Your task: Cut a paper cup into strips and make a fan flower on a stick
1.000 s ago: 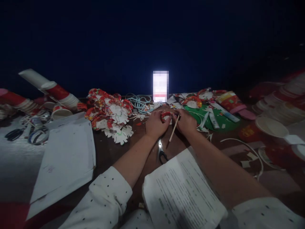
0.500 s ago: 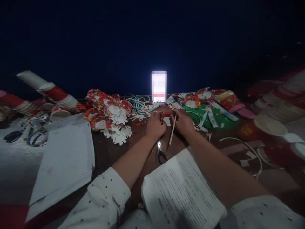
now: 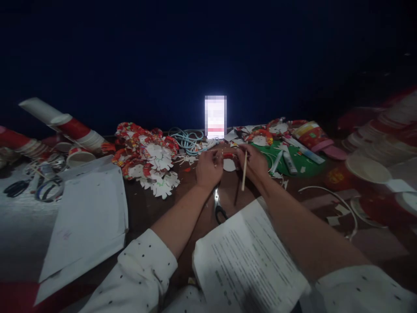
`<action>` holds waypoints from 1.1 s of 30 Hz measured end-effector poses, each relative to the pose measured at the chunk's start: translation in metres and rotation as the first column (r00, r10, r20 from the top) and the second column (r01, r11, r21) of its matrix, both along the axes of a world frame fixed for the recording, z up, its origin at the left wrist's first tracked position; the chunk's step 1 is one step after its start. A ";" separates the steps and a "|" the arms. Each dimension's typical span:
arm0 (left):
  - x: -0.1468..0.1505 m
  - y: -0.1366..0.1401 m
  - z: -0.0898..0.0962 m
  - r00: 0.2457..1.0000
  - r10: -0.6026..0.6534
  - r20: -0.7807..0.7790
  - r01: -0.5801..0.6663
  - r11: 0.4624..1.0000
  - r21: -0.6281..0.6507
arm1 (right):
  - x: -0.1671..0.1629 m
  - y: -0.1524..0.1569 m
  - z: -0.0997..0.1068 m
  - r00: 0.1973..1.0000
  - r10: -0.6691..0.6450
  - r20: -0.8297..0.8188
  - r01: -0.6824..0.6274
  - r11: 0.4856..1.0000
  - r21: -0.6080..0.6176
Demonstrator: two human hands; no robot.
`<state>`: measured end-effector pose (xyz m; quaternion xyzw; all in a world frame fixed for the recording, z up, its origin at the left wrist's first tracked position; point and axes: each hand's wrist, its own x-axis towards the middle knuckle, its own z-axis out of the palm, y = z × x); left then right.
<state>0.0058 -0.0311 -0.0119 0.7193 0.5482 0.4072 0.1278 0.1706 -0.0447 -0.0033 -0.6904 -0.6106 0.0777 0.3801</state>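
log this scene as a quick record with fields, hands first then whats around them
left hand: beside the left end of a red ring piece; exact grip unclear
right hand: holding a thin wooden stick, at the ring's right side
between hands: white round piece at the ring's near edge
scissors: on the brown table, between the forearms
left side: pile of red and white paper decorations
right side: green sheet with tubes
near edge: printed paper
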 end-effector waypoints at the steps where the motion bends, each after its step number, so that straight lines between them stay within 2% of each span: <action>1: -0.002 0.002 -0.001 1.000 0.011 0.029 -0.011 1.000 0.011 | 0.003 0.000 0.000 0.999 -0.033 -0.044 0.033 0.999 -0.011; 4: -0.004 0.007 -0.004 0.997 0.024 0.066 -0.026 0.999 0.025 | 0.012 -0.002 0.001 0.991 -0.085 -0.107 0.084 0.996 -0.011; 7: -0.002 0.005 -0.003 1.000 0.002 0.013 -0.003 1.000 0.024 | 0.014 -0.004 0.004 0.990 -0.092 -0.105 0.092 0.996 -0.010; 13: 0.003 -0.001 0.000 0.983 -0.109 -0.147 0.101 0.993 -0.063 | 0.004 -0.011 0.011 1.000 -0.019 0.014 0.021 0.988 -0.151; 21: 0.003 -0.001 0.000 0.963 -0.135 -0.233 0.116 0.989 -0.094 | -0.004 -0.015 0.011 0.989 0.057 0.140 -0.025 0.974 -0.225; 24: 0.002 -0.001 -0.001 0.964 -0.120 -0.239 0.100 0.990 -0.096 | -0.007 -0.014 0.009 0.983 0.088 0.163 -0.053 0.977 -0.204; 29: -0.001 -0.001 0.000 0.973 -0.025 -0.229 0.005 0.996 -0.089 | -0.009 -0.012 0.007 0.976 0.155 0.152 -0.129 0.977 -0.172; 33: -0.001 -0.002 0.001 0.974 0.011 -0.226 -0.031 0.996 -0.083 | -0.007 -0.010 0.008 0.990 0.118 0.083 -0.106 0.985 -0.138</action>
